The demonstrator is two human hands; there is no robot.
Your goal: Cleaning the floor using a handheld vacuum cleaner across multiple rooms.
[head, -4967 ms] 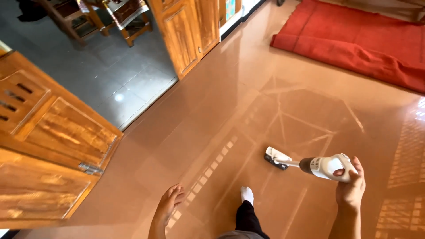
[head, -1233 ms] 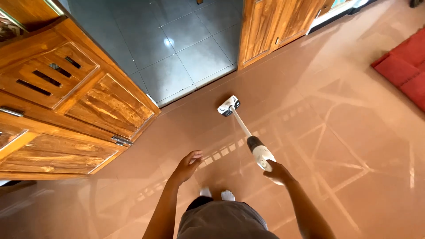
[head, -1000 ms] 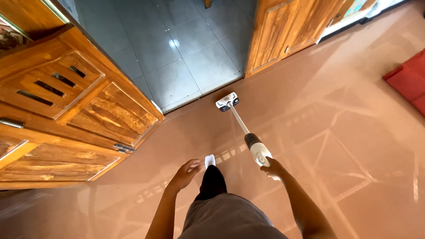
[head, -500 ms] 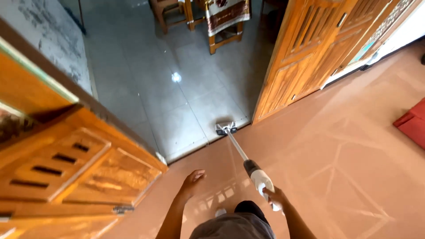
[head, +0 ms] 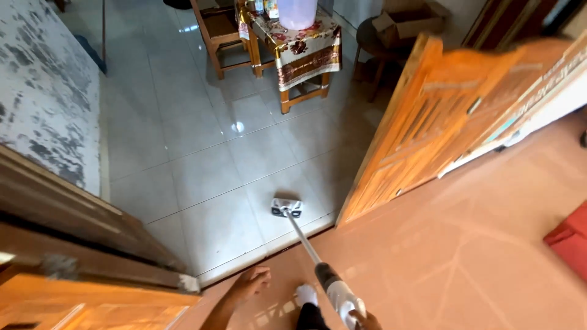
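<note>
Two hands low in frame, right hand [head: 365, 320] prob. wrapped on stick vacuum [head: 333, 290] handle, partly cut off, vacuum head [head: 287, 208] on grey tile floor [head: 202, 159] past wooden door [head: 428, 134], left hand [head: 249, 284] empty, fingers loosely curled, table w/ patterned cloth [head: 306, 46] beyond.

Both hands, the left hand [head: 249, 284] and right hand [head: 365, 320], are bare, forearms unsleeved; a white sock [head: 306, 294] and dark trouser leg [head: 310, 316] show at bottom centre.
</note>
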